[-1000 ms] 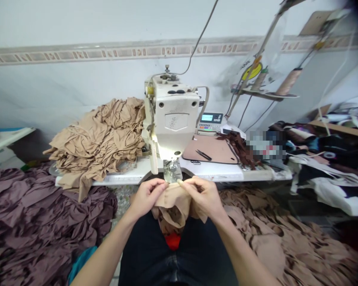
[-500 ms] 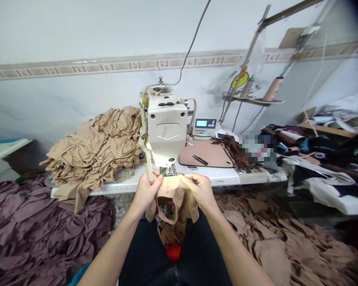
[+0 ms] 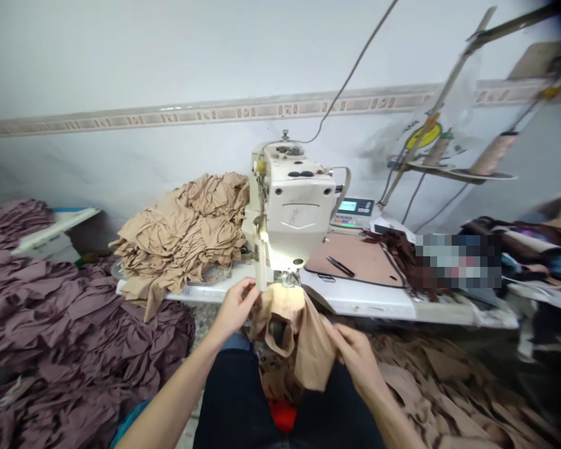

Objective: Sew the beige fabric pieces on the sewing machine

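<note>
A tan garment piece [image 3: 315, 349] hangs from the needle area of the white sewing machine [image 3: 299, 209] over the table's front edge. My right hand [image 3: 355, 352] pinches the garment's right side, low and out from the needle. Up by the machine's left front, my left hand [image 3: 237, 307] has its fingers closed at the garment's upper left edge, beside the pale upright guard. The machine's lamp lights the cloth under the presser foot. A loop of the cloth hangs open in the middle.
Tan cloth [image 3: 191, 231] is heaped left of the machine. Thread snips [image 3: 340, 266] lie on a pink mat [image 3: 364, 259] at right, near a control panel [image 3: 353, 211]. Purple cloth [image 3: 75, 349] fills the left floor; brown cloth [image 3: 449, 393] lies at lower right. Thread cones [image 3: 495, 153] stand on a rack.
My right hand has moved away from the needle, down and right, drawing the garment's right side out. My left hand stays near the machine. The view has turned left.
</note>
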{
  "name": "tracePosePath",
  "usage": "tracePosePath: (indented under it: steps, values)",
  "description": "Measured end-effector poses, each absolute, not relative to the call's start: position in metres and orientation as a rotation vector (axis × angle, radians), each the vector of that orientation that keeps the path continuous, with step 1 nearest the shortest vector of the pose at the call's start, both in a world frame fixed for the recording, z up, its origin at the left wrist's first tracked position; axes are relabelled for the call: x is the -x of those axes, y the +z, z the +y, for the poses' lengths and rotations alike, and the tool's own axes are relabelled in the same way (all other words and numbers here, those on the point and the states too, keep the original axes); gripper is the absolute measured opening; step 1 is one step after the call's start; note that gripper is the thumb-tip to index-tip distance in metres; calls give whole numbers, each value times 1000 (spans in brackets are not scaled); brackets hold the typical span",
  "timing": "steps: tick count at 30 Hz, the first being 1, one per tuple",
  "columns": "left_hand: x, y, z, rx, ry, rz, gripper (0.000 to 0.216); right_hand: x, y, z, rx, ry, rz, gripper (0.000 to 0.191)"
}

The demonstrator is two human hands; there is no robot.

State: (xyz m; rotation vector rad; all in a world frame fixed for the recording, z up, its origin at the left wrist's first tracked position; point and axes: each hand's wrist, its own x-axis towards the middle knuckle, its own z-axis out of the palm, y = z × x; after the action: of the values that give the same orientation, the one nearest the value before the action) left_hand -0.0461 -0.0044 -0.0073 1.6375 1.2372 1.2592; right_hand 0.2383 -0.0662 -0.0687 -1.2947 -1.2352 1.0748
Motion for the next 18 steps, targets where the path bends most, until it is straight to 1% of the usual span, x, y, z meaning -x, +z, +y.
tracePosePath:
  steps: [4,7,9,11,14,18]
  values:
    - [108,-1,11,-1973,1361,1566,23,-270,-98,-89,1379,1249,-1108,59]
    - [145,10,34,-2185,1412,1825,27,-277,-101,-96,1398,1266,-1023,55]
    - [161,18,51,-2292,1356,1951,31,-272,-96,-96,1399,1269,-1010,53]
    - [170,25,66,-2351,1277,1988,28,-262,-88,-96,1390,1280,-1014,51]
    - [177,31,82,-2350,1243,1940,18,-253,-73,-99,1361,1289,-1037,48]
    - [174,39,80,-2310,1303,1889,19,-275,-56,-105,1389,1205,-1058,44]
